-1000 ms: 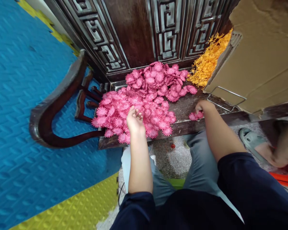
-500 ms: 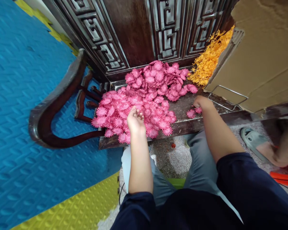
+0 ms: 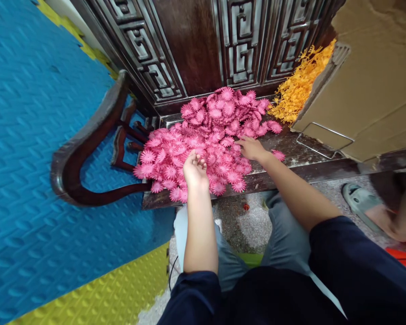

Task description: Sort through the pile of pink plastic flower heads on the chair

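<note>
Pink flower-shaped pieces (image 3: 223, 131) with fringed petals lie in a big loose heap on the dark wooden bench seat (image 3: 284, 146). Over the front of this heap is my left hand (image 3: 195, 171), palm turned up and fingers curled in. What those fingers hold, if anything, is hidden. My right hand (image 3: 252, 148) reaches in from the right with its fingers stretched out, the tips at the heap's right edge. One pink piece (image 3: 278, 155) lies apart on the seat, just right of my right hand.
Orange stringy pieces (image 3: 299, 90) are piled by a large cardboard box (image 3: 375, 90) on the right. A metal wire frame (image 3: 325, 140) rests before it. The curved wooden armrest (image 3: 67, 171) bounds the left. Another person's sandalled foot (image 3: 372, 212) is at right.
My right hand has moved left from the small pieces near the box to the pink heap, its fingers now stretched out. Fewer loose pieces show there. My left hand stays curled.
</note>
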`<state>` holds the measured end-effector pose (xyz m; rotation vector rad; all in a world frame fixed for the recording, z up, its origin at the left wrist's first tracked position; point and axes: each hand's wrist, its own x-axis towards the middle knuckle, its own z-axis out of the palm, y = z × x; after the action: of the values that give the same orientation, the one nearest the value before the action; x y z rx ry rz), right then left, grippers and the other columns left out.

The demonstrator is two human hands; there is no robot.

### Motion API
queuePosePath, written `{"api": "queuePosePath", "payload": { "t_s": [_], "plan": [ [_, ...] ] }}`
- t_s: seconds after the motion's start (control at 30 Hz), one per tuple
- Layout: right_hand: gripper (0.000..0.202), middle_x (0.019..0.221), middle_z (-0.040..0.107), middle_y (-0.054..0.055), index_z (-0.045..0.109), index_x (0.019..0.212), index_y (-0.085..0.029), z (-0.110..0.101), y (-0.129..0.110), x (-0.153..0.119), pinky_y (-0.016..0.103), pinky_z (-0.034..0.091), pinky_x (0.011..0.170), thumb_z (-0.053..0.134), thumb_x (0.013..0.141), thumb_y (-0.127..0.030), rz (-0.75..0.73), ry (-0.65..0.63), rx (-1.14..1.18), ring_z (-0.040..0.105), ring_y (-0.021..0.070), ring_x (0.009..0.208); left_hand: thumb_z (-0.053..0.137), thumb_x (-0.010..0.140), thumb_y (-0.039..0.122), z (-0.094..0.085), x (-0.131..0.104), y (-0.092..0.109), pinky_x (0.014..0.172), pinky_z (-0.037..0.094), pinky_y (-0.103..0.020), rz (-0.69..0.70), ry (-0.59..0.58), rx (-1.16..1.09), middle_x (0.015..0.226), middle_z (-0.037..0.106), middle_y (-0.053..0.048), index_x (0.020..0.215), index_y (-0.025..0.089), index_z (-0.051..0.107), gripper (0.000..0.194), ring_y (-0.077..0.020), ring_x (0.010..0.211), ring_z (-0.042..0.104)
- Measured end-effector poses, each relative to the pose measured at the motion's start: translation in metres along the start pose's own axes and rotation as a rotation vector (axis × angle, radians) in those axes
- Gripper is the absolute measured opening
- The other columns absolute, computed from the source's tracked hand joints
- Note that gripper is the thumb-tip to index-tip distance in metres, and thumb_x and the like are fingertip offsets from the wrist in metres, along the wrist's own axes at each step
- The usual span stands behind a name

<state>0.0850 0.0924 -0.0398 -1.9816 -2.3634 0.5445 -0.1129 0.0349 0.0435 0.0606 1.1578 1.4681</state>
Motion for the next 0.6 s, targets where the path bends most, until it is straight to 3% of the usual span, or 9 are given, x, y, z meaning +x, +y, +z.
{"api": "queuePosePath", "payload": {
  "t_s": [0.13,0.27,0.37,0.47,0.6],
  "plan": [
    [0.041,0.134,0.051,0.008,0.057,0.120,-0.023,0.004,0.002,-0.003,0.048,0.033,0.101,0.048,0.080,-0.022,0.001,-0.075,0.006,0.041,0.0305,0.124,0.044,0.075,0.011,0.000,0.000,0.000,0.048,0.030,-0.018,0.001,0.000,0.001,0.057,0.045,0.005,0.081,0.016,0.051,0.011,-0.0046,0.043,0.040],
    [0.036,0.124,0.060,0.004,0.060,0.115,-0.022,0.003,0.002,0.004,0.029,0.039,0.096,0.042,0.084,-0.021,-0.014,-0.046,0.058,0.054,0.0185,0.113,0.046,0.072,0.012,0.001,0.000,-0.001,0.048,0.030,-0.019,0.005,-0.002,0.023,0.057,0.045,0.005,0.079,0.017,0.050,0.010,-0.0051,0.043,0.040],
    [0.035,0.121,0.061,0.003,0.062,0.112,-0.020,0.001,0.003,0.008,0.025,0.040,0.094,0.041,0.084,-0.021,-0.001,0.002,0.133,0.055,0.0163,0.110,0.047,0.072,0.012,0.001,0.001,-0.003,0.049,0.030,-0.019,0.008,-0.009,0.027,0.057,0.045,0.005,0.080,0.017,0.051,0.010,-0.0051,0.043,0.040],
    [0.033,0.117,0.063,0.007,0.066,0.104,-0.018,-0.004,0.007,0.006,0.030,0.039,0.095,0.042,0.082,-0.018,0.060,0.122,0.133,0.054,0.0206,0.111,0.047,0.073,0.013,0.001,0.001,-0.003,0.049,0.030,-0.019,0.007,-0.012,0.019,0.056,0.046,0.005,0.081,0.017,0.052,0.011,-0.0048,0.043,0.040],
    [0.037,0.112,0.061,0.012,0.065,0.105,-0.015,-0.012,0.012,0.002,0.035,0.039,0.094,0.035,0.083,-0.015,0.162,0.414,0.148,0.053,0.0232,0.107,0.045,0.075,0.011,0.001,0.000,-0.003,0.048,0.030,-0.018,-0.007,-0.003,0.008,0.055,0.046,0.005,0.080,0.017,0.052,0.010,-0.0046,0.043,0.041]
  ]
}}
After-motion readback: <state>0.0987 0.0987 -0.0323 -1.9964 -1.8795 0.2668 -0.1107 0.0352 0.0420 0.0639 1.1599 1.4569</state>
